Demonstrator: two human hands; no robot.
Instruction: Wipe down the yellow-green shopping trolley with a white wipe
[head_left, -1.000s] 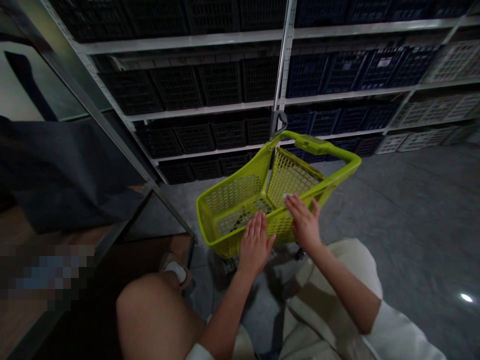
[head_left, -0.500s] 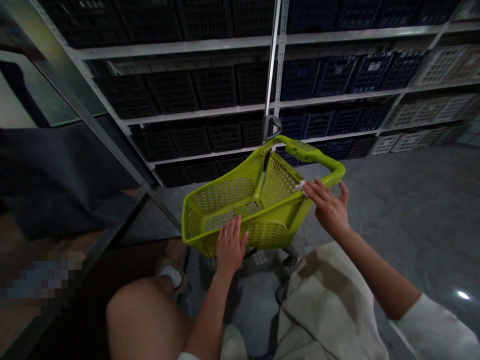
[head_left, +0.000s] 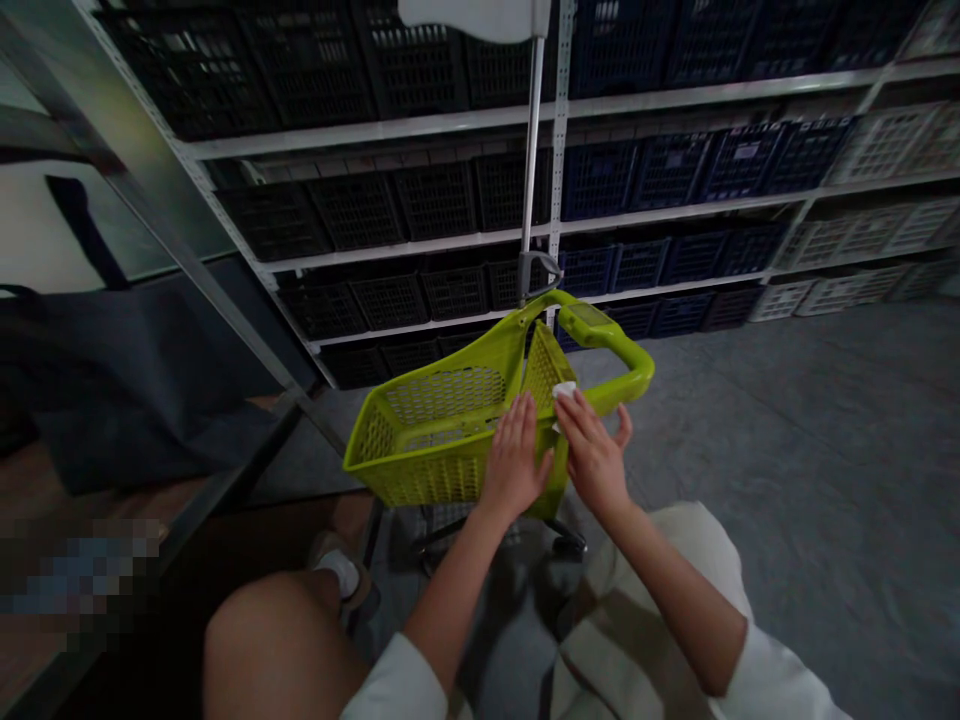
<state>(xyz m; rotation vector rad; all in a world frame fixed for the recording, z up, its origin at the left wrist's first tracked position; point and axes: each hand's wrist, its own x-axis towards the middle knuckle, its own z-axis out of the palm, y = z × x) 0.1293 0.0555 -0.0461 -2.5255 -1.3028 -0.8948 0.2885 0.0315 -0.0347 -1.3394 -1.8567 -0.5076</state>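
**Green cart basket (head_left: 431, 480) between 2 hands, before shelved crates (head_left: 442, 200).**
Left hand (head_left: 514, 462): fingers open, flat on basket wall, gripping nothing. Right hand (head_left: 592, 462): fingers partly closed, pinching white wipe (head_left: 564, 390) at rim.

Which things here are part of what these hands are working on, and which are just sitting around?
Being worked on:
left hand
right hand
white cloth
green shopping cart

Just sitting around:
black crates
blue crates
white crates
metal shelving
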